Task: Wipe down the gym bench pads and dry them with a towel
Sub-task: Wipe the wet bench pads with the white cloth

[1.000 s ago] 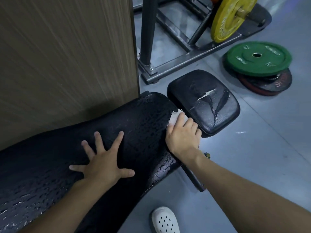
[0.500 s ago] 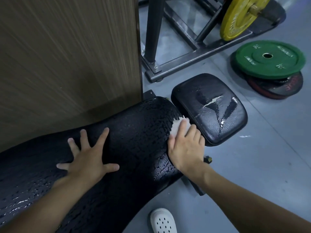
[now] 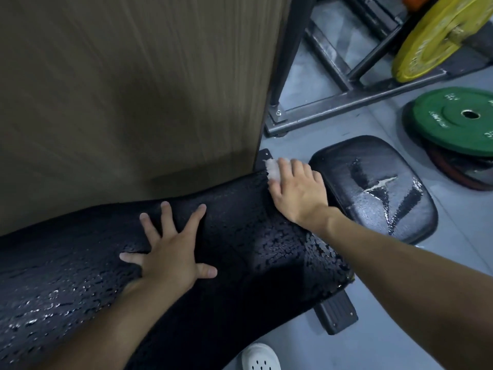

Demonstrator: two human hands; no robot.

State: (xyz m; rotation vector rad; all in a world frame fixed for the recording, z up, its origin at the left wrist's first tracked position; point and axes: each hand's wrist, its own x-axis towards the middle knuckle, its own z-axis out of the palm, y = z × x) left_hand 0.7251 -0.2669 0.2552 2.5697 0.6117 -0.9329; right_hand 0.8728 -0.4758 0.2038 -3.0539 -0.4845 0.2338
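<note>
- Green plate (image 3: 453, 118), right of your grip: lettering unreadable.
- Your right hand (image 3: 296, 190), grip flat, presses white cloth (image 3: 273, 169) onto the wet back pad (image 3: 253, 236).
- Your left hand (image 3: 170, 257) lies splayed there; wood panel (image 3: 133, 89) crowds left.

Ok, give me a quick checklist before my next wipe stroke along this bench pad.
1. Cloth under hand: ok, right hand presses the white cloth on the far end of the long pad.
2. Bench steadied: ok, left hand lies flat on the long pad, fingers spread.
3. Long pad dry: not ok, droplets cover it.
4. Seat pad dry: not ok, wet streaks, torn cover.
5. A drying towel ready: cannot tell, none in view.
</note>
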